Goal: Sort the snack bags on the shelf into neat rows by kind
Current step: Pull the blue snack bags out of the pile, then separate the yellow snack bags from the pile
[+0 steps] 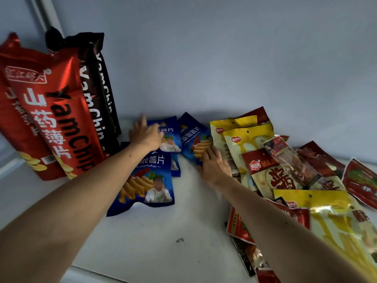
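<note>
Several blue potato-chip bags lie on the white shelf (159,237). My left hand (145,134) rests with straight fingers on the rear left blue bag (170,137). My right hand (213,165) lies flat on the lower edge of the tilted rear right blue bag (191,137). A larger blue bag (148,184) lies nearer, under my left forearm. Tall red yam-chip bags (51,119) and a black yam-chip bag (102,88) lean at the left. Yellow bags (242,139) and red packets (363,180) are heaped at the right.
The grey back wall (224,58) closes the shelf behind the bags. A large yellow bag (336,221) and red packets (238,225) lie under my right forearm near the front right. A small dark mark (179,240) sits on the bare shelf between my arms.
</note>
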Motion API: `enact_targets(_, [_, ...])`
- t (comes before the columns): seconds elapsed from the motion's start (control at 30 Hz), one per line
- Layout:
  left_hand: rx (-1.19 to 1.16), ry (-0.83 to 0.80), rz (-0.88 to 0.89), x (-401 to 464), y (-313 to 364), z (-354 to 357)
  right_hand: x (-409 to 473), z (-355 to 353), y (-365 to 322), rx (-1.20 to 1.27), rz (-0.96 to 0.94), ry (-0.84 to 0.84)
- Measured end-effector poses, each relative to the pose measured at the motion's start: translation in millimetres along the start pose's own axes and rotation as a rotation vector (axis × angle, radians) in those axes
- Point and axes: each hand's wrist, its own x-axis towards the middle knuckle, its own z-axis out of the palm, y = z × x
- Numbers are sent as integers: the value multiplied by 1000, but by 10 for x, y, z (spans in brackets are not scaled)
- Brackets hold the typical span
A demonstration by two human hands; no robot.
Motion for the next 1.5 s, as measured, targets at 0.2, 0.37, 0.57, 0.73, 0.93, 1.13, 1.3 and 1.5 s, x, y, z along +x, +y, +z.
enact_targets(0.2, [95, -343, 115, -36, 42, 196, -10, 116, -103, -11, -35, 58])
enact_targets(0.37, [174, -235, 161, 13, -61, 125, -188, 89, -303, 213, -131, -34])
enact_targets(0.57, [72, -26, 350, -95, 275, 113, -438, -97, -249, 401, -176, -39])
enact_targets(0.73, [-320, -112, 377, -322, 853, 249, -688, -428, 249, 280, 1, 199])
enact_targets(0.93, [-773, -206, 169, -439, 1358, 517, -872, -508, 817, -95, 65, 240])
enact_targets(1.13, [-967, -218, -46, -388, 1696, 683, -909, -423, 998, -168, 51, 332])
enact_targets(1.3, [-1179, -163, -149, -374, 1831, 624, -896, -471, 1042, -138, 54, 352])
enact_targets(1.5, [-1266, 133, 90, -420, 1688, 55, -773, -617, 1088, 98, 323, 336])
